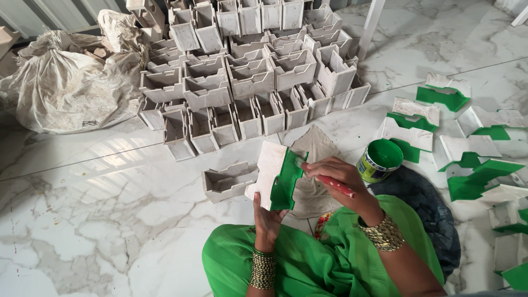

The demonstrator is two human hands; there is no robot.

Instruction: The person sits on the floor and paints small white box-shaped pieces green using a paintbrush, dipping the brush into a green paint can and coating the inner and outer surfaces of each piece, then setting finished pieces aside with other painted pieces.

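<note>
The bracket piece (273, 177) is pale cream on its broad face and bright green along its edge. The brush handle (336, 186) is red. The paint tin (379, 160) holds green. Painted pieces (473, 176) show green and off-white; the stacked pieces (250, 71) are plain grey-white. The floor (99, 220) is white marble, brown-veined.

One head-worn view, looking steeply down at your lap.

You see from above and close: your hands sit low centre, the marble floor (110, 220) spreads left, stacked boxes (247, 71) lie far, painted pieces (473, 165) right.
</note>
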